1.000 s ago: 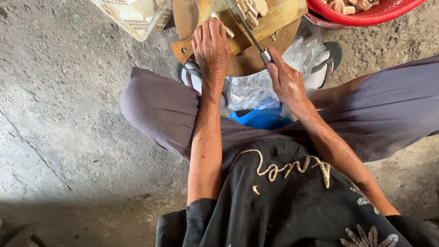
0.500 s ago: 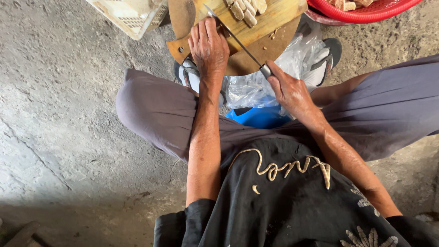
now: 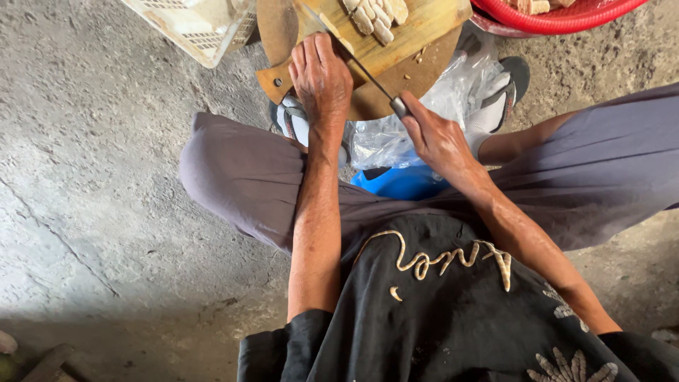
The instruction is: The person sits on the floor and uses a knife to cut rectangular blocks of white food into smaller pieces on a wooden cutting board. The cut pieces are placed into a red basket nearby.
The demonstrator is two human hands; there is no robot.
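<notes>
I sit low over a wooden cutting board (image 3: 417,32) laid on a round wooden block (image 3: 385,95). My left hand (image 3: 320,74) presses down on a pale piece of food at the board's near left corner; the piece is mostly hidden under my fingers. My right hand (image 3: 435,134) grips the dark handle of a knife (image 3: 353,60), whose thin blade runs up and left across the board toward my left fingers. Several pale cut slices (image 3: 375,15) lie in a row at the board's far side.
A red plastic basket (image 3: 559,18) holding pale pieces stands at the top right. A white lattice crate (image 3: 198,25) sits at the top left. Crumpled clear plastic (image 3: 424,113) and a blue object (image 3: 403,182) lie between my feet. Rough concrete floor (image 3: 92,177) spreads left.
The knife blade has slid left and lower across the board toward my left fingers. My left hand stays pressed on the board. The view has shifted slightly.
</notes>
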